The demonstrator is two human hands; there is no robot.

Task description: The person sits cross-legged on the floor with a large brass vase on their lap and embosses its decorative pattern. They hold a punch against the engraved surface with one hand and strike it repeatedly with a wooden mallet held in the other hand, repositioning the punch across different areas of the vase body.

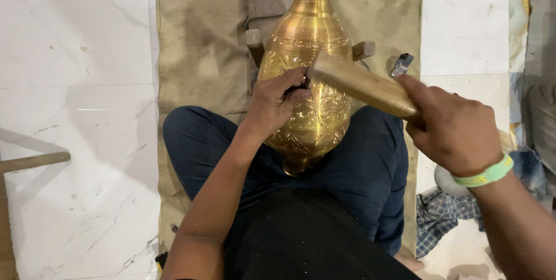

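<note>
A person sits cross-legged on a tan cloth (197,54) spread over a white marble floor (75,71), with an engraved brass vase (310,54) lying across the lap, its neck pointing to 12 o'clock and its foot toward the body. The left hand (275,103) is closed around a small dark tool (302,85) pressed against the vase's belly at mid-frame. The right hand (454,132), at 3 o'clock and wearing a green wristband (486,174), grips a wooden mallet (359,83) whose head meets the tool's end. The vase rests on a wooden support (364,50) that shows on either side of its shoulder. A small metal object (402,64) lies on the cloth just beyond the mallet, and a checked rag (443,216) lies at 4 o'clock.
</note>
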